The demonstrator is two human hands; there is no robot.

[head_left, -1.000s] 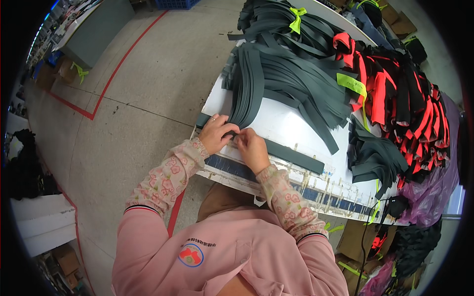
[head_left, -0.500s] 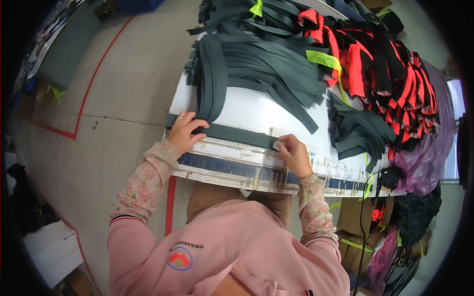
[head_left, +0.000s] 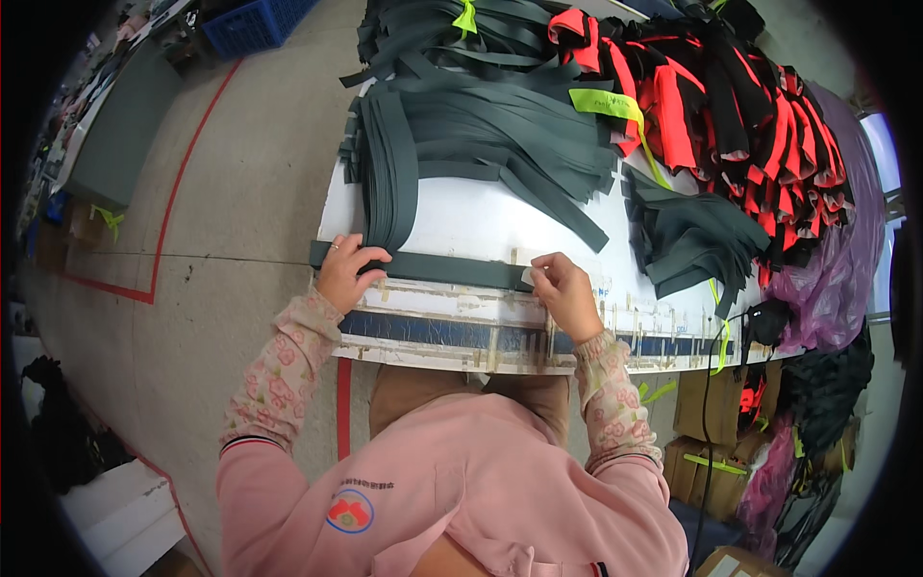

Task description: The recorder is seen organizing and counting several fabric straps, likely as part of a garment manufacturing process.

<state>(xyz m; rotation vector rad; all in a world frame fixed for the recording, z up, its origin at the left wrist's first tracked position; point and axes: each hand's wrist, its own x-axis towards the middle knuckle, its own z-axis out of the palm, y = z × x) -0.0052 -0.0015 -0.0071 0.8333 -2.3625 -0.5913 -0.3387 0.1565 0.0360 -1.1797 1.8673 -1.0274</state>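
A dark grey-green fabric strip lies flat along the near side of the white table, its left end reaching the table's left edge. My left hand rests on that left part, fingers apart and pressing it down; a ring shows on one finger. At the strip's other end, my right hand pinches a small whitish flat piece, chalk-like, against or just over the strip. Right behind my left hand, a thick bundle of the same strips hangs in a bend toward me.
The white table has tape and marks along its near edge. More strips lie at the right, beside black-and-orange fabric pieces and purple plastic. A cable hangs off the front. Cardboard boxes stand below right.
The whole view has shifted slightly, so the bundle and table appear farther left. Both hands keep nearly the same places on the strip.
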